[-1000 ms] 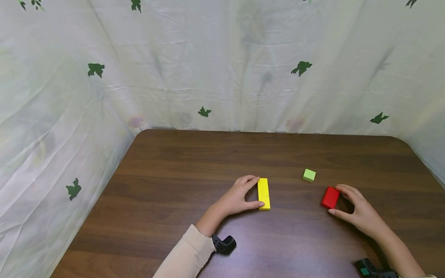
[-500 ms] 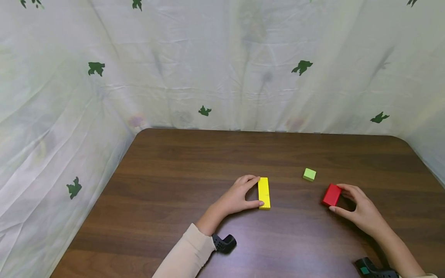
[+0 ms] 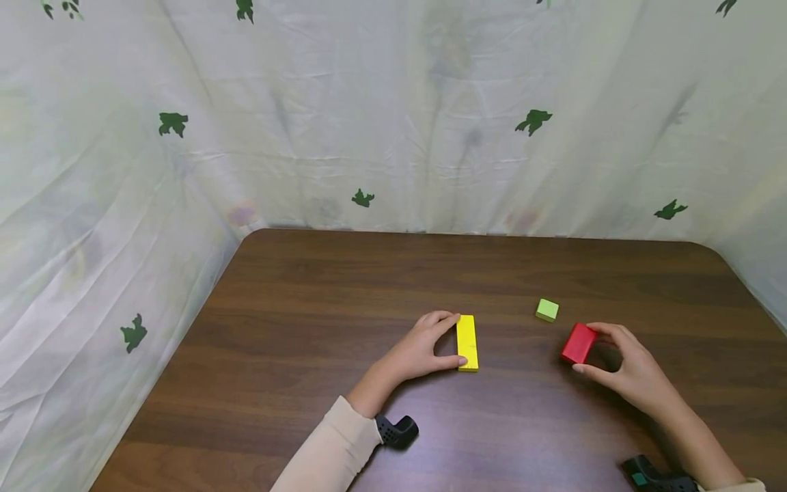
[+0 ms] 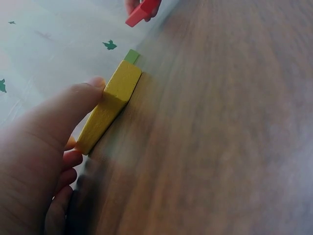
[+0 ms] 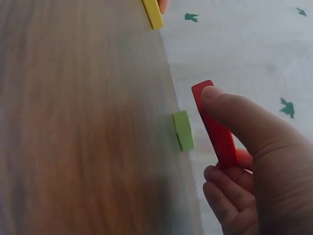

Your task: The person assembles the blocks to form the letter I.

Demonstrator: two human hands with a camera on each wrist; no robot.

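Note:
A long yellow block (image 3: 467,344) lies flat on the table, its length pointing away from me. My left hand (image 3: 420,350) pinches it by its two ends, thumb at the near one and a fingertip at the far one; the left wrist view shows this grip on the yellow block (image 4: 111,103) closely. Between thumb and fingers, my right hand (image 3: 628,365) holds a red block (image 3: 578,343). Both wrist views show this red block (image 5: 215,125) raised off the tabletop and tilted. Beyond it, a small light green block (image 3: 546,309) rests on the table, apart from both hands.
The brown wooden table (image 3: 344,273) has rounded far corners. A pale curtain (image 3: 393,123) with green leaf shapes hangs behind it and along the left side. Black devices sit at the left wrist (image 3: 396,432) and right wrist (image 3: 658,475).
My right hand has lifted the red block from the table and shifted slightly left and away from me with it. The left hand and the yellow block stay in place.

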